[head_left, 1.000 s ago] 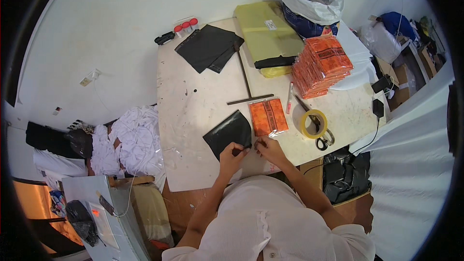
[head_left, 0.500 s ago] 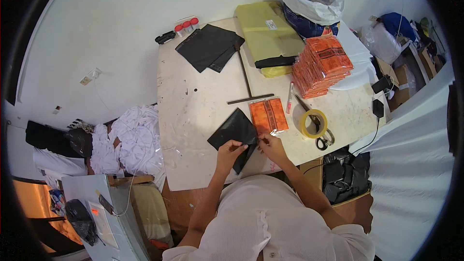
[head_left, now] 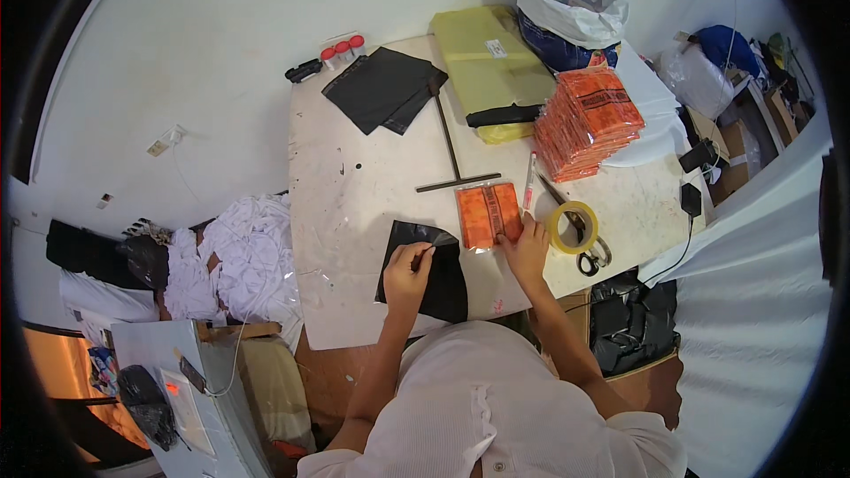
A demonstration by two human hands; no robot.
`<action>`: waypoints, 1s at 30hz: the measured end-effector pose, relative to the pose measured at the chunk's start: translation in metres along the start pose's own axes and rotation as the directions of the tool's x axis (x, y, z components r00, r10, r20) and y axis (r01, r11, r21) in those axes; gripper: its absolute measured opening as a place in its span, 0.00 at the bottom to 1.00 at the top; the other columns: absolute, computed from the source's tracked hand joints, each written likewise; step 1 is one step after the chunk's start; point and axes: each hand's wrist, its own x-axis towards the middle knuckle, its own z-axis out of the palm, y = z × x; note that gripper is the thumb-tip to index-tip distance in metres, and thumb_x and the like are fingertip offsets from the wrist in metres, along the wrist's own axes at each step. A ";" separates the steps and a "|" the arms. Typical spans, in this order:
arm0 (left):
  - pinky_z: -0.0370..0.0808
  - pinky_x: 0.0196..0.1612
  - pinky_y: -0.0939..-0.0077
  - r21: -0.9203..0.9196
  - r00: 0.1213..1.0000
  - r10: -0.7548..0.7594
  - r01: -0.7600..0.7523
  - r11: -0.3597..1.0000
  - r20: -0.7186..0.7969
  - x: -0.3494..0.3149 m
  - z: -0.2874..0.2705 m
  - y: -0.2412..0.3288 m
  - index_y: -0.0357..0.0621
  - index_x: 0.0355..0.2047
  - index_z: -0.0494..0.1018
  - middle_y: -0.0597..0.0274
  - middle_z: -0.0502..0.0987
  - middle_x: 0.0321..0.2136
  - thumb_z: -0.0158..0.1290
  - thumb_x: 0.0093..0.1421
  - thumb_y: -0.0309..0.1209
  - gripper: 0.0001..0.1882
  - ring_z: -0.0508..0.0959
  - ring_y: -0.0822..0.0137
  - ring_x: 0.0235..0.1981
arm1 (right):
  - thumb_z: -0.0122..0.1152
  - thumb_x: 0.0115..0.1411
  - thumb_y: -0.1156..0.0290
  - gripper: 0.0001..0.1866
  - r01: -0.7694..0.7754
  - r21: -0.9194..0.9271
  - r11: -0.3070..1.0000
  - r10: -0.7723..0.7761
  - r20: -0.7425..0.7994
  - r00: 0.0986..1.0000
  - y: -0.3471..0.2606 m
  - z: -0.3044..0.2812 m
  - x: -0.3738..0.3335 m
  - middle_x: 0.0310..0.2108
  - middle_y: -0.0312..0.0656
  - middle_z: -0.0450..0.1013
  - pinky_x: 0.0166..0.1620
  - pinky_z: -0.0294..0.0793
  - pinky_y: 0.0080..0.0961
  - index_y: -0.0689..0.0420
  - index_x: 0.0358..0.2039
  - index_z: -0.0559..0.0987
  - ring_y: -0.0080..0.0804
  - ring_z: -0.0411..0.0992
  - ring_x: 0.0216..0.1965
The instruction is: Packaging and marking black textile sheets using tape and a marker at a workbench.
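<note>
A black plastic mailing bag [head_left: 440, 288] lies at the near side of the table, its upper part spread. My left hand [head_left: 407, 276] is closed in a pinch on the bag near its upper edge. Right beside it rests a flat orange packet [head_left: 485, 212] in clear plastic, with a dark printed band. My right hand [head_left: 528, 250] reaches to this packet's lower right corner. Its thumb touches the packet and its fingers lie apart along the right edge; the packet is flat on the table.
Right of the packet are a marker [head_left: 530, 181], a yellow tape roll [head_left: 558, 228] and scissors [head_left: 588, 263]. Behind them stands a stack of orange packets [head_left: 589, 128]. A dark T-shaped bar [head_left: 452, 146], black bags [head_left: 376, 88] and a yellow-green package [head_left: 487, 57] lie farther back.
My right hand has let go of the black bag and moved right to the orange packet. The bag has turned and lies straighter, still pinched by my left hand.
</note>
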 end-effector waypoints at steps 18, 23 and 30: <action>0.65 0.20 0.75 0.289 0.998 0.033 -0.016 0.957 -0.054 0.034 -0.006 0.012 0.43 0.28 0.76 0.60 0.70 0.15 0.57 0.51 0.32 0.06 0.69 0.65 0.14 | 0.48 0.48 0.82 0.14 -0.652 0.750 0.114 -0.080 0.661 0.746 -0.027 -0.115 0.018 0.35 0.36 0.68 0.31 0.70 0.17 0.58 0.37 0.66 0.21 0.69 0.32; 0.66 0.19 0.75 0.285 0.998 0.046 -0.032 0.958 -0.042 0.034 -0.001 0.025 0.44 0.28 0.77 0.60 0.72 0.15 0.57 0.51 0.32 0.06 0.71 0.65 0.14 | 0.49 0.50 0.81 0.12 -0.682 0.623 0.383 -0.366 0.781 0.507 -0.026 -0.117 0.003 0.34 0.34 0.67 0.35 0.67 0.14 0.57 0.36 0.66 0.19 0.67 0.33; 0.65 0.18 0.77 0.255 0.993 0.117 -0.112 0.961 -0.004 0.029 0.006 0.053 0.45 0.28 0.77 0.61 0.73 0.15 0.58 0.51 0.30 0.04 0.71 0.68 0.13 | 0.46 0.55 0.81 0.12 -0.422 0.632 0.651 -0.359 0.745 0.562 -0.064 -0.103 -0.010 0.36 0.33 0.68 0.36 0.67 0.14 0.59 0.40 0.67 0.16 0.66 0.35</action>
